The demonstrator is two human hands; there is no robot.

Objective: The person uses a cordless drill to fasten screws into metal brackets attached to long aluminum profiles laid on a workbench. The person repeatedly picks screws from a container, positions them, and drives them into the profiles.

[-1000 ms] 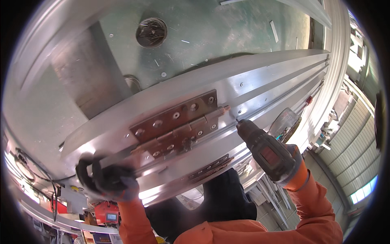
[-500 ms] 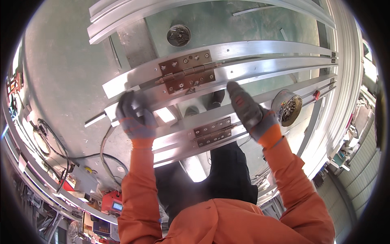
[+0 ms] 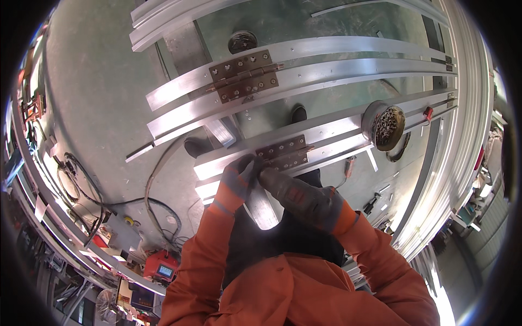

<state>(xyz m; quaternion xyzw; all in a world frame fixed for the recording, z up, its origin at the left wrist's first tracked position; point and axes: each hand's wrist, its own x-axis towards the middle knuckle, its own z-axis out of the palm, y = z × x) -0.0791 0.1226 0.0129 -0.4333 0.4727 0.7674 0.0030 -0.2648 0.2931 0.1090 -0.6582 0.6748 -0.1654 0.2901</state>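
Note:
My gloved left hand [image 3: 238, 178] is at the near aluminium profile [image 3: 337, 129], beside the left end of a dark brown hinge [image 3: 283, 152]. Its fingers are curled inward. My gloved right hand [image 3: 302, 198] reaches in from the right with its fingers pressed together, their tips meeting the left hand's fingertips. Whatever lies between the fingers is hidden. Beyond them, a second brown hinge [image 3: 243, 76] spans two parallel profiles, with screws in its holes and its pin sticking out at the right.
A round tin of screws [image 3: 385, 126] stands on the near profiles at the right. Another round tin [image 3: 242, 42] sits beyond the far hinge. Hoses [image 3: 152, 179] trail across the floor at left, near a red machine [image 3: 161, 266] with a small screen. More profiles [image 3: 185, 19] lie farther away.
My hands have come together beside the near hinge: the left moved rightward from the middle profile's end, the right moved left and nearer. The view has shifted slightly.

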